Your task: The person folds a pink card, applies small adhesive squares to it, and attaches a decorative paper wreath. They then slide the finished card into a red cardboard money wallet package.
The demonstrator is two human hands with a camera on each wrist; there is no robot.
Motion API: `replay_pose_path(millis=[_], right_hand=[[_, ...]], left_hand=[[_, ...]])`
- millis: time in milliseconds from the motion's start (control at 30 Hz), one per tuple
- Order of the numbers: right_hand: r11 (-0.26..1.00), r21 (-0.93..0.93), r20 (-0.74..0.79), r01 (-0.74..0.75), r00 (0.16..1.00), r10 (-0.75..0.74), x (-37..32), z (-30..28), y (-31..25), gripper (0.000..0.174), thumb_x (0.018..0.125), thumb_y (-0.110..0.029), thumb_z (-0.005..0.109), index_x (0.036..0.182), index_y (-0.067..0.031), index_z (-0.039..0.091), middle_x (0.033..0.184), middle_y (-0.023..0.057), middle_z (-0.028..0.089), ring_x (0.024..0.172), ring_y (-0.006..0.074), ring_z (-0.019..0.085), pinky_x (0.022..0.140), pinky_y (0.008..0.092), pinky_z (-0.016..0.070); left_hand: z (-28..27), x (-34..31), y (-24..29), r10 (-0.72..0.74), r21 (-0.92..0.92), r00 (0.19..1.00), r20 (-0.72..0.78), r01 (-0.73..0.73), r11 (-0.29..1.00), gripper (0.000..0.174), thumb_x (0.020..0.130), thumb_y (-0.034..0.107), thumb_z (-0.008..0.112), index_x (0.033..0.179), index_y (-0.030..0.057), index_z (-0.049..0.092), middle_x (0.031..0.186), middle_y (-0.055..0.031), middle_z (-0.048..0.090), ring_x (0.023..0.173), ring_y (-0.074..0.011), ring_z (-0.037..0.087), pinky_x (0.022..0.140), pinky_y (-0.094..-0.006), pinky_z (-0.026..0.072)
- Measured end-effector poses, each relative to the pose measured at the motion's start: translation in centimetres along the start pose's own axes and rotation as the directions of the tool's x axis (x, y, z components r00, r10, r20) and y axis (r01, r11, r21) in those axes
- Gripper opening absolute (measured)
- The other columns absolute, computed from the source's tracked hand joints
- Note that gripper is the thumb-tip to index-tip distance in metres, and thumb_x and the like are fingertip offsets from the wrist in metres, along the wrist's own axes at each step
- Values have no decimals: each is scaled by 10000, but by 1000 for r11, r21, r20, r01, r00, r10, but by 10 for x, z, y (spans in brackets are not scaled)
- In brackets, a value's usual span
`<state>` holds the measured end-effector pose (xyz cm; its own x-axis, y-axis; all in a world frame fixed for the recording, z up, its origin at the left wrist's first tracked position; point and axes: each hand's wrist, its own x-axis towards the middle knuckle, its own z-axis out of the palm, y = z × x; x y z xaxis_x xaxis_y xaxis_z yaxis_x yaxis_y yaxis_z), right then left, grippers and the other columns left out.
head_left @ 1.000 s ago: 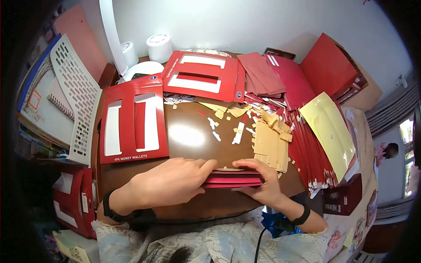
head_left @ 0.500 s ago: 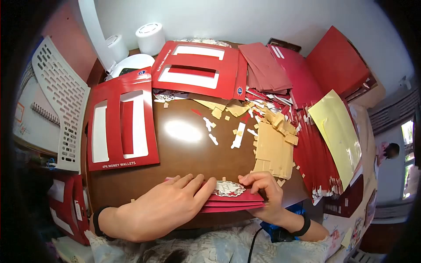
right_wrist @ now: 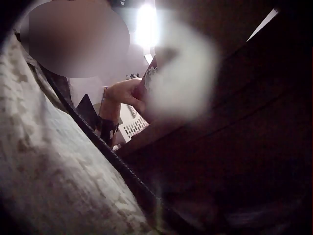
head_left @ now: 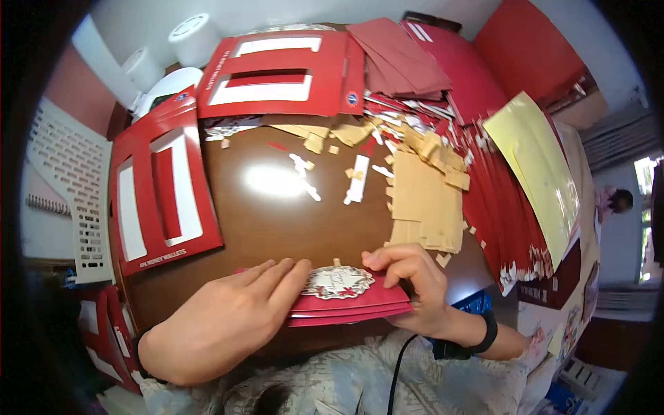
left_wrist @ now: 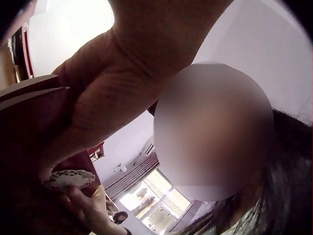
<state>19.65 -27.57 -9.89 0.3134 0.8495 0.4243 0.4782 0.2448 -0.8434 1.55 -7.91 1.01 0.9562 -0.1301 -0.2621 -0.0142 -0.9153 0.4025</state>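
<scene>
In close, the left hand (head_left: 221,318) lay straight-fingered over the left end of the red folders (head_left: 349,308), the right hand (head_left: 418,283) gripped the other with curled fingers, and the long axis stretched side to side between them, desk (head_left: 311,228) beyond!

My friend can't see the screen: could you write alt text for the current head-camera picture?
A person's left hand rests on a red paper stack topped by a lace-edged label, while the right hand grips the stack's other end. Beyond, on a brown table, lie windowed red sleeves, tan paper pieces, and a yellow sheet over a red pile.
</scene>
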Motion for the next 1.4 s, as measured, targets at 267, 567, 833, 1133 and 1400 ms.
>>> replay_pose_path(millis=[267, 567, 833, 1133, 1400], right_hand=[[999, 38, -14, 17, 1000, -16, 1, 1, -1, 379, 764, -10, 826, 1001, -21, 531, 1117, 160, 602, 1001, 263, 644, 857, 315, 534], [1000, -12, 38, 17, 999, -17, 2, -1, -2, 398, 799, -83, 814, 1165, 3, 682, 1197, 174, 677, 1092, 303, 686, 924, 391, 557], [998, 18, 90, 65, 994, -66, -3, 1, 4, 393, 691, 36, 768, 1074, -1, 692, 1068, 155, 713, 1029, 322, 702, 900, 401, 569], [999, 0, 117, -34, 993, 34, 8, -5, -6, 337, 755, -17, 796, 1085, -1, 731, 1052, 141, 751, 991, 300, 738, 858, 369, 593], [998, -12, 129, -60, 990, 61, 17, -7, -4, 604, 725, -139, 897, 1263, -24, 649, 1197, 136, 692, 1074, 256, 690, 903, 353, 562]], left_hand=[[2, 3, 7, -111, -18, 994, 3, 112, 994, 667, 821, 150, 697, 1418, -20, 454, 1338, -237, 596, 1169, -370, 642, 940, -416, 559], [4, 2, 4, -95, 61, 995, 24, 94, 994, 601, 849, 163, 660, 1407, 7, 499, 1352, -205, 602, 1185, -352, 641, 950, -408, 559], [3, 2, 7, -77, 51, 996, 49, 74, 996, 570, 864, 133, 607, 1406, -4, 498, 1373, -203, 587, 1197, -347, 637, 954, -398, 558], [4, 4, -1, -80, -26, 996, -32, 79, 997, 513, 837, 117, 663, 1329, 11, 562, 1310, -176, 633, 1126, -347, 668, 923, -405, 570], [-2, 8, -10, -183, -136, 983, -29, 177, 975, 465, 862, 120, 703, 1304, 44, 576, 1177, -180, 681, 1006, -379, 687, 824, -438, 576]])
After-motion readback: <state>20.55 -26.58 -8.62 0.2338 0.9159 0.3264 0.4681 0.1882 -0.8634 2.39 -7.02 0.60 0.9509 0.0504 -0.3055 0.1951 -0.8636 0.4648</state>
